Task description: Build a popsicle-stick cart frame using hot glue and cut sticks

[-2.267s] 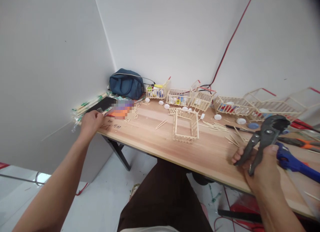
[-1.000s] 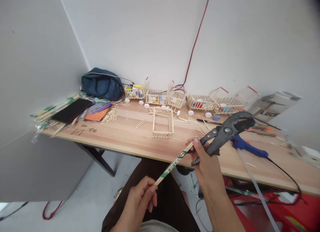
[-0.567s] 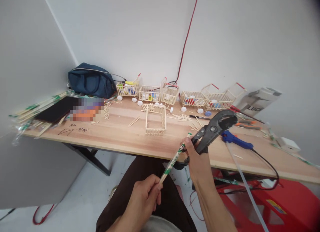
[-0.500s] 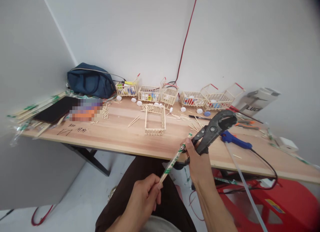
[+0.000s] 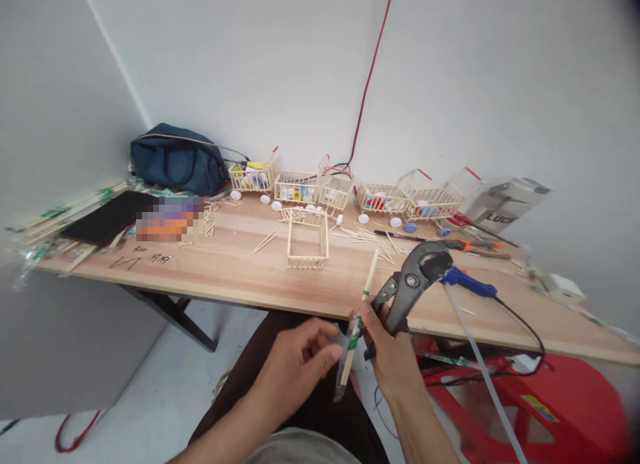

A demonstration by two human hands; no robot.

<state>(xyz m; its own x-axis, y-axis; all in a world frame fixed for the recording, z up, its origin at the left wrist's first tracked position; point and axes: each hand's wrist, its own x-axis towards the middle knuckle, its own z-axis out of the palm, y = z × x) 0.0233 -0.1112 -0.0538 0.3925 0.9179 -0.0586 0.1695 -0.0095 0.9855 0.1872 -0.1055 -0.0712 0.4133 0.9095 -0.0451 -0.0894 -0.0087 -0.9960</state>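
Observation:
In my right hand (image 5: 383, 337) are a grey-black pipe cutter (image 5: 411, 287) and a pair of disposable chopsticks (image 5: 370, 275). The cutter's head points up and to the right over the table edge. Bare wood shows at the upper end of the chopsticks, while a clear wrapper with green print (image 5: 354, 337) surrounds the lower part. My left hand (image 5: 305, 357) is just left of the wrapper, fingers loosely curled and thumb apart, holding nothing. Behind the hands, a small rectangular frame of sticks (image 5: 308, 257) rests on the table.
Several miniature stick shopping carts (image 5: 295, 187) line the wall. Cut sticks (image 5: 357, 235) are scattered before them. To the right lie a blue glue gun (image 5: 470, 282) and orange-handled pliers (image 5: 480, 248). A blue bag (image 5: 177, 161) and black tablet (image 5: 107, 219) are left. A red stool (image 5: 565, 397) stands below.
My left hand has let go of the chopsticks' lower end and opened. The chopsticks now stick out of the wrapper's top, and my right hand with the cutter is slightly lower and further left.

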